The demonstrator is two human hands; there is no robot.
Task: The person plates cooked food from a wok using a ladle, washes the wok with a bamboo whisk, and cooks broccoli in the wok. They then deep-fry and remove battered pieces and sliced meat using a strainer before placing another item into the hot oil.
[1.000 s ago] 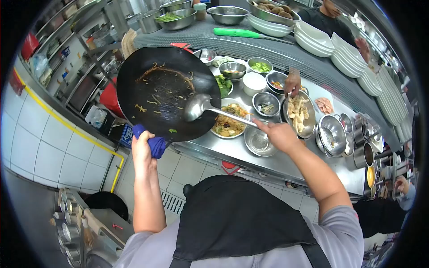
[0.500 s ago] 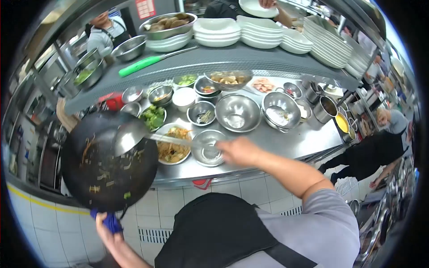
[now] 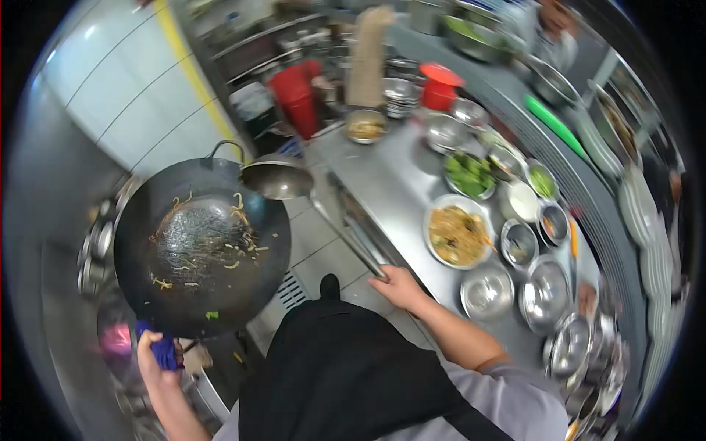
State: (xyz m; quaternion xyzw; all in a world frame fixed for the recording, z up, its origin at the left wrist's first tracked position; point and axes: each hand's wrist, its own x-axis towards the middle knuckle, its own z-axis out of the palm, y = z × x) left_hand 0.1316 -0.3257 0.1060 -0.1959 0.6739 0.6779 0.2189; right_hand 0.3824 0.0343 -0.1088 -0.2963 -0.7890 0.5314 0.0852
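Observation:
My left hand [image 3: 156, 354] is closed round a blue cloth [image 3: 168, 351] at the near rim of a large black wok [image 3: 202, 250]. Noodle scraps and a bit of green lie in the wok. The fingers of my right hand [image 3: 397, 285] wrap the end of a long metal ladle [image 3: 279, 178], whose bowl hangs at the wok's right rim. Right of the ladle, a white plate of noodles [image 3: 457, 231] rests on the steel counter [image 3: 390, 176].
On the counter are a bowl of green vegetables [image 3: 469, 175], a white bowl [image 3: 519, 201], an empty steel bowl [image 3: 487, 292] and a red container [image 3: 440, 87]. A green-handled tool [image 3: 553, 125] lies on the shelf. Another person [image 3: 548, 29] stands beyond it.
The view has turned left. The wok and ladle have swung away from the counter, still held in my hands. The co-worker's hand at the food bowl, seen one second ago, is gone from there.

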